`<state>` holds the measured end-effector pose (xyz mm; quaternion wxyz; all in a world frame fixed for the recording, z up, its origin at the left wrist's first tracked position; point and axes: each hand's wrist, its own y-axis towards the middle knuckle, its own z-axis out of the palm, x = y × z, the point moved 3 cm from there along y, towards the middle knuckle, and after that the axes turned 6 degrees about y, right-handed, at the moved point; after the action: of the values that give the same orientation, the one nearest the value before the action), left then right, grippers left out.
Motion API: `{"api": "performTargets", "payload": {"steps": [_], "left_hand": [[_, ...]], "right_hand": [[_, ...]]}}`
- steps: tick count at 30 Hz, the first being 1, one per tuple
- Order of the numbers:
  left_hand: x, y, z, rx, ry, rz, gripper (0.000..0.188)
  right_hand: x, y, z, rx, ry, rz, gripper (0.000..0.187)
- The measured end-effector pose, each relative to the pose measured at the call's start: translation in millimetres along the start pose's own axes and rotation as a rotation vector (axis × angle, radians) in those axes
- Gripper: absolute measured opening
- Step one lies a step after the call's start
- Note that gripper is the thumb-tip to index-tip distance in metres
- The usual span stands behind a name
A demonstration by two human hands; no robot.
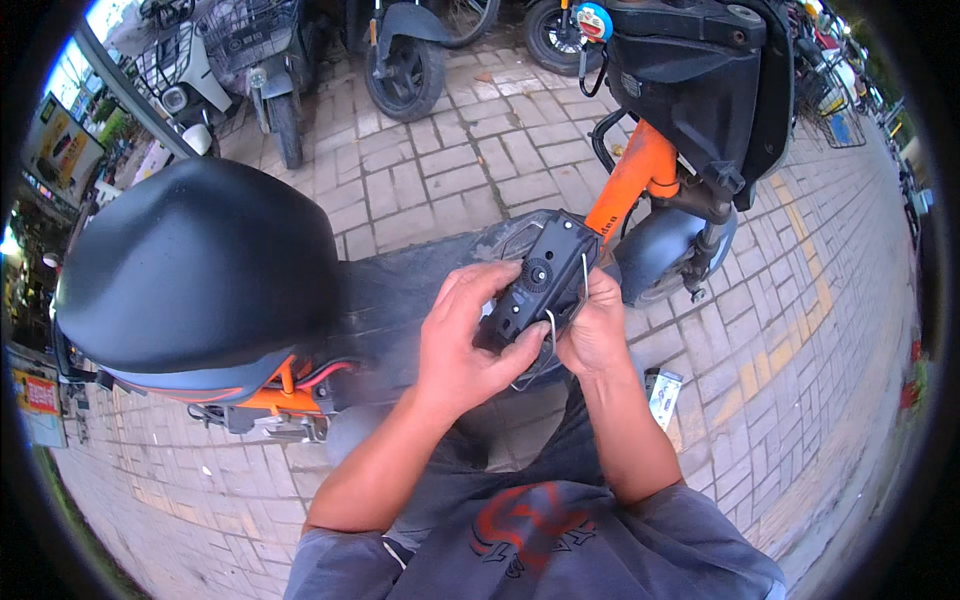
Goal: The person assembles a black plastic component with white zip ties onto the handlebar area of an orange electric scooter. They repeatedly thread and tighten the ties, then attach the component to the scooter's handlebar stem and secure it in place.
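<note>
Between my two hands is a black phone holder (543, 275), tilted, with a round toothed hub, small screws and bent metal wire arms at its sides. My left hand (462, 330) is closed on its left side, with the thumb at the lower end and the fingers along the upper left edge. On the other side my right hand (595, 325) grips the right edge next to a wire arm; some of its fingers are hidden behind the holder. The holder is above the dark footboard (385, 290) of an orange and black electric scooter.
The scooter's black seat (200, 260) is at the left, its orange stem (632, 180) and dark front panel (700, 90) at the upper right. A small printed package (664, 398) lies on the paving beside my right forearm. Parked scooters (405, 65) stand along the far side.
</note>
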<state>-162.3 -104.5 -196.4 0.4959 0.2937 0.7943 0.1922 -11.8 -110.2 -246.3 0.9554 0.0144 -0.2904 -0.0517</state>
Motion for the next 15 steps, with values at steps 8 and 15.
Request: {"api": "performTargets", "payload": {"steps": [8, 15], "left_hand": [[-4.2, 1.0, 6.8, -0.016, 0.045, 0.159, 0.051], [-1.9, 1.8, 6.7, -0.022, 0.065, 0.156, 0.049]], "right_hand": [[2.3, -2.0, -9.8, 0.028, 0.077, 0.032, 0.017], [-1.8, -1.3, -13.6, 0.003, 0.144, 0.127, 0.016]]}}
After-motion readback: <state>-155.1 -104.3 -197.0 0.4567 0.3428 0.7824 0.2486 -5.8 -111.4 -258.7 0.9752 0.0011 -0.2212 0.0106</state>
